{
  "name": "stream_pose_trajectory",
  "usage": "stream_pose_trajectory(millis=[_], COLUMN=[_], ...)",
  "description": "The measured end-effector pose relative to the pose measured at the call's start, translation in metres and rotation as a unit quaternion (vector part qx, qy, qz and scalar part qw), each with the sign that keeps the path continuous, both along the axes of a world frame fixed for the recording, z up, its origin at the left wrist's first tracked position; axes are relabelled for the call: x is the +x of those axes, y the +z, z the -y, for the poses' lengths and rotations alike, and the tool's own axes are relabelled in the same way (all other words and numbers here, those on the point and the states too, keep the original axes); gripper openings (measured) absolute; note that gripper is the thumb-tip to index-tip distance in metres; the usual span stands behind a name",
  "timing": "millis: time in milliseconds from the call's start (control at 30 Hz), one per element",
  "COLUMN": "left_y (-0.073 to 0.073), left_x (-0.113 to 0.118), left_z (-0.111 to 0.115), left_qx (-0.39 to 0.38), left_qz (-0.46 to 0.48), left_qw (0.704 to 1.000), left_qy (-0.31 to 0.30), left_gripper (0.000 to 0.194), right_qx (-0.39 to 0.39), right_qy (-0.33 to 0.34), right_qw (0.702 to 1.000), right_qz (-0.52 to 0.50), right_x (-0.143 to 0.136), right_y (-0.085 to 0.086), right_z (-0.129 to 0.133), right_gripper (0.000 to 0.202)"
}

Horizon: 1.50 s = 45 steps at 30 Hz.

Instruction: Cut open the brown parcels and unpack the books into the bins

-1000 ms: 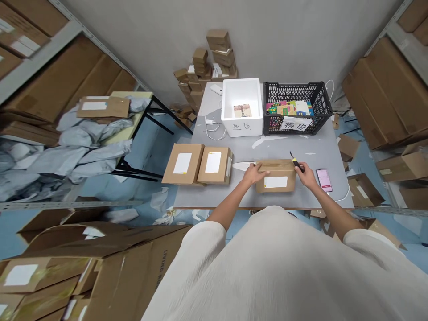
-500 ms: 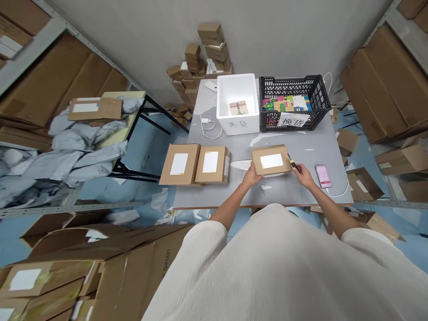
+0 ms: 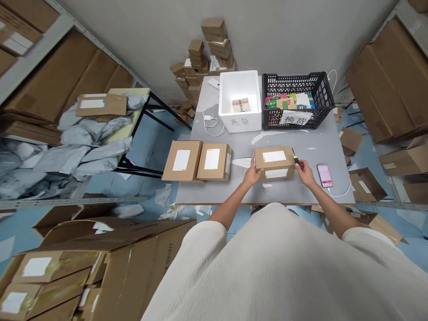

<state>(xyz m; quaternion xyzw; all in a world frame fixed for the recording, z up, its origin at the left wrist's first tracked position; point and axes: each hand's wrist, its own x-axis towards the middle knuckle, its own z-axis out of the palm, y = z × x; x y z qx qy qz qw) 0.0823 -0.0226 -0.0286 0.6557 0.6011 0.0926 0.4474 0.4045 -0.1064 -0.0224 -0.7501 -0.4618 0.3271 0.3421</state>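
A brown cardboard box (image 3: 274,165) with white labels on its top and front side lies on the grey table in front of me. My left hand (image 3: 252,173) grips its left end. In my right hand (image 3: 304,172) is a black and yellow utility knife (image 3: 296,159), its blade pointing up and away from me, just beside the box's right end. To the left stand two more labelled boxes, a larger one (image 3: 182,161) and a smaller one (image 3: 213,162), side by side.
A white foam box (image 3: 241,123) and a black crate (image 3: 297,120) of colourful books stand at the back of the grey table (image 3: 214,193). A phone (image 3: 324,175) on a cable lies at right. Grey parcels (image 3: 78,154) fill the left side; cartons surround the table.
The held box has tilted so that its front label shows more. The knife now points upward, slightly away from the box. The whole view has shifted a little.
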Motion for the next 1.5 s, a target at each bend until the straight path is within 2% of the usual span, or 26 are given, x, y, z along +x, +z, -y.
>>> stream_pose_trajectory(millis=[100, 200, 300, 433, 633, 800, 967, 1133, 1267, 1367, 1500], left_y=[0.009, 0.011, 0.007, -0.004, -0.018, -0.017, -0.003, 0.011, 0.012, 0.009, 0.007], left_x=[-0.001, 0.002, 0.008, 0.012, 0.006, 0.007, 0.023, 0.038, 0.038, 0.036, 0.035], left_z=[-0.001, -0.003, -0.006, -0.009, -0.008, -0.020, -0.030, -0.016, -0.002, 0.002, 0.002], left_qx=[0.017, 0.019, 0.055, 0.111, 0.170, 0.208, 0.227, 0.265, 0.272, 0.265, 0.258], left_qz=[-0.008, -0.007, 0.019, 0.067, 0.090, 0.039, -0.066, -0.101, -0.110, -0.101, -0.078], left_qw=[1.000, 0.999, 0.996, 0.989, 0.981, 0.977, 0.972, 0.949, 0.941, 0.942, 0.947], left_qy=[0.009, 0.035, 0.061, 0.074, 0.020, -0.013, -0.021, -0.138, -0.167, -0.177, -0.177], left_gripper=[0.070, 0.060, 0.056, 0.061, 0.057, 0.055, 0.053, 0.051, 0.059, 0.064, 0.069], right_qx=[0.003, -0.009, 0.003, 0.022, 0.016, 0.060, 0.020, 0.007, 0.017, 0.006, -0.056], right_qy=[-0.008, -0.009, -0.008, 0.001, 0.016, 0.009, 0.069, 0.105, 0.149, 0.220, 0.337], right_qw=[1.000, 1.000, 1.000, 1.000, 1.000, 0.997, 0.997, 0.994, 0.984, 0.964, 0.914], right_qz=[0.013, 0.013, -0.008, -0.020, 0.004, 0.042, 0.016, 0.036, 0.092, 0.148, 0.218], right_x=[0.005, 0.008, 0.010, 0.013, 0.014, 0.007, -0.001, 0.004, 0.009, 0.003, -0.021], right_y=[0.007, 0.008, 0.006, 0.004, 0.008, 0.013, 0.016, 0.022, 0.037, 0.055, 0.074], right_z=[-0.003, -0.006, -0.012, -0.022, -0.027, -0.027, -0.035, -0.051, -0.070, -0.089, -0.117], right_gripper=[0.078, 0.075, 0.071, 0.070, 0.074, 0.074, 0.071, 0.070, 0.071, 0.069, 0.058])
